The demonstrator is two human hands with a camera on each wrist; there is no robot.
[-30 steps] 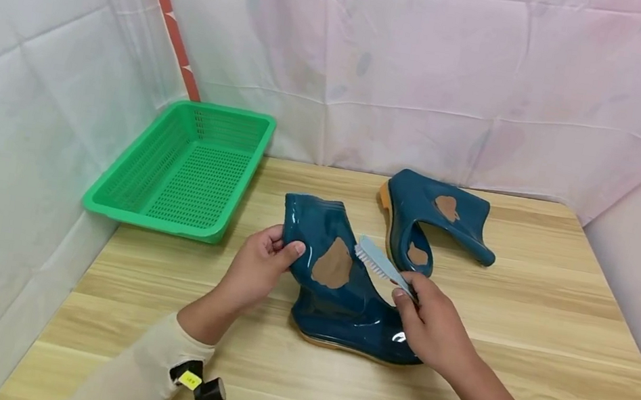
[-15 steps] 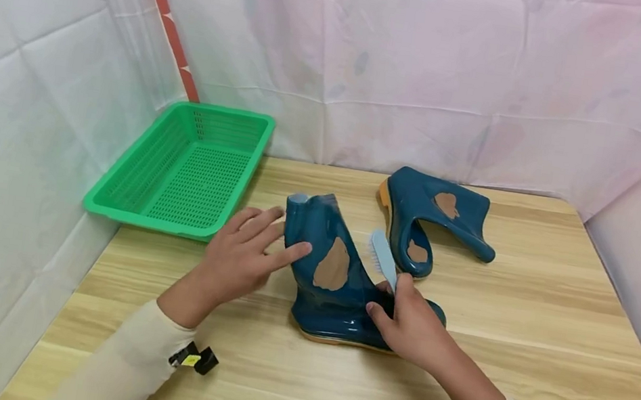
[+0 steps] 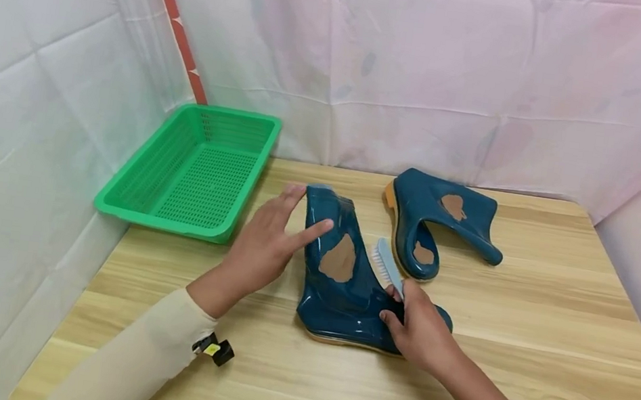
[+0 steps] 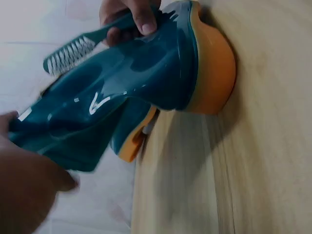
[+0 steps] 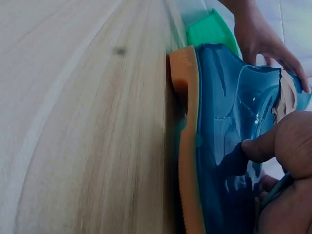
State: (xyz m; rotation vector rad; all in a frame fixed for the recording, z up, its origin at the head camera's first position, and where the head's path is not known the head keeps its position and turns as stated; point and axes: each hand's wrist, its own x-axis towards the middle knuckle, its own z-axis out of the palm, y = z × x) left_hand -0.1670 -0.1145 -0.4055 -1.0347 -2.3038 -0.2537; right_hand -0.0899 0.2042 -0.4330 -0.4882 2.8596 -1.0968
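A dark blue rain boot (image 3: 315,298) stands on its orange-tan sole, toe to the right, with a brown mud-like patch (image 3: 339,259) on its shaft. My left hand (image 3: 262,243) touches the upper shaft, fingers fairly straight and thumb across the near side. With my right hand (image 3: 425,331) I grip a light blue scrub brush (image 3: 388,264) by its handle. Its white bristles (image 4: 73,54) face the shaft; contact cannot be made out. In the right wrist view, the right thumb (image 5: 261,146) lies against the boot's foot (image 5: 219,126). The brush handle is mostly hidden by the hand.
Behind and to the right, a second blue boot (image 3: 439,186) lies folded over, with brown patches on it. A green perforated basket (image 3: 211,234) sits at the back left of the wooden table (image 3: 269,391). White sheets hang along the back and sides.
My left hand let go of its pinch on the shaft's edge, drew back, then came to the upper shaft. The boot became more upright; the brush moved slightly right and down.
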